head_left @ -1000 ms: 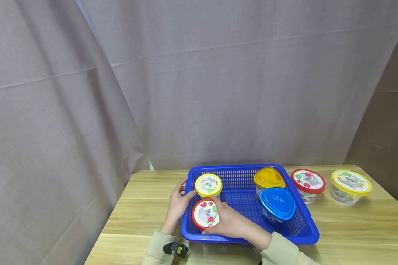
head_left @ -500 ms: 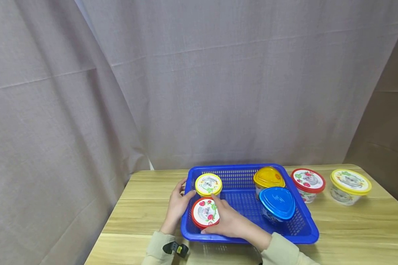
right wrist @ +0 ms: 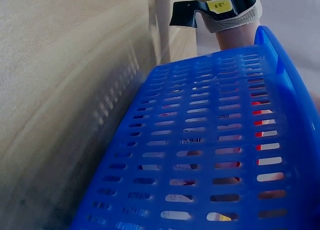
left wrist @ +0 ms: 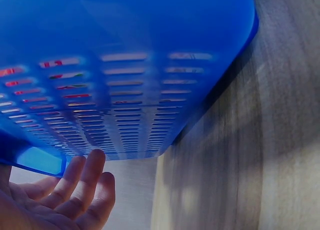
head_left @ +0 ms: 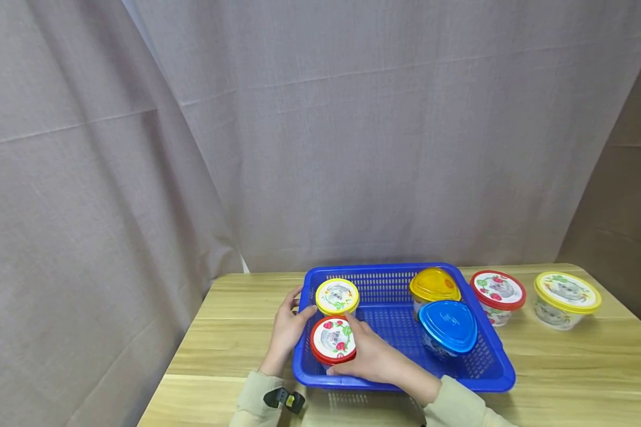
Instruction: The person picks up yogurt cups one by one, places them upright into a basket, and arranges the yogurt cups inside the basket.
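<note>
A blue plastic basket (head_left: pixel 390 388) sits on the wooden table. My left hand (head_left: pixel 287 332) holds its left rim, thumb over the edge and fingers outside, seen below the slotted wall in the left wrist view. My right hand (head_left: pixel 367 354) reaches over the front rim and grips a red-lidded tub (head_left: pixel 332 339) with strawberries on its lid, at the basket's front left. Just behind that tub stands a yellow-lidded tub (head_left: pixel 337 296). In the right wrist view the basket's front wall (right wrist: pixel 200 140) hides most of the tub and hand.
Inside the basket's right side are a tub with a domed yellow lid (head_left: pixel 434 285) and one with a blue lid (head_left: pixel 448 326). On the table to the right stand another red-lidded tub (head_left: pixel 497 292) and a larger yellow-lidded tub (head_left: pixel 566 295). A grey curtain (head_left: pixel 384 148) hangs behind.
The red-lidded tub in my right hand has shifted slightly backward, closer to the yellow-lidded tub. My left hand keeps its place on the basket rim.
</note>
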`<state>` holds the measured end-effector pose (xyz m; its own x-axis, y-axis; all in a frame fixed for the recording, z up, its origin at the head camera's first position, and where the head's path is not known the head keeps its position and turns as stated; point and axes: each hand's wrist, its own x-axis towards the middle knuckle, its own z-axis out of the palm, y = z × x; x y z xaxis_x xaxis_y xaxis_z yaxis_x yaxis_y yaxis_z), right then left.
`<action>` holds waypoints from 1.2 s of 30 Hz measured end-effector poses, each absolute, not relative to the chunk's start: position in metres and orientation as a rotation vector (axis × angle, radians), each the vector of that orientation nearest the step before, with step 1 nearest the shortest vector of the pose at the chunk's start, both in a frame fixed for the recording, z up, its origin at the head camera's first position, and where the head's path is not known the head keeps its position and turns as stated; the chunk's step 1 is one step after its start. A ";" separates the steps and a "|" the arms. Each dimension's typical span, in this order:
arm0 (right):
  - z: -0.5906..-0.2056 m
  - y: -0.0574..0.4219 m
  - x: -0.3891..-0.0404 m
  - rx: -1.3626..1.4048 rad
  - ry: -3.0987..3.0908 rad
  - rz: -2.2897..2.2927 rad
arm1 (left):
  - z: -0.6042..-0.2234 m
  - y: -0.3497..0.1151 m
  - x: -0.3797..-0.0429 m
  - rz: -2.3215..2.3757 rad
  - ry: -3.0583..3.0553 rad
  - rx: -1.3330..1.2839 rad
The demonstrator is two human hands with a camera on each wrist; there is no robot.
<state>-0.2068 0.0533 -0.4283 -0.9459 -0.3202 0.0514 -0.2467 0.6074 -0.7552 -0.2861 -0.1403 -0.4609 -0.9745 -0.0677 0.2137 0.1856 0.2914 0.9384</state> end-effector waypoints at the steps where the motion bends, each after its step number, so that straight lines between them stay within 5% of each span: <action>1: -0.428 0.053 -0.207 -0.481 2.735 -1.262 | -0.461 -0.140 -0.286 -1.749 -2.348 -0.108; 36: -0.422 0.056 -0.203 -0.578 2.796 -1.333 | -0.461 -0.141 -0.285 -1.785 -2.340 -0.105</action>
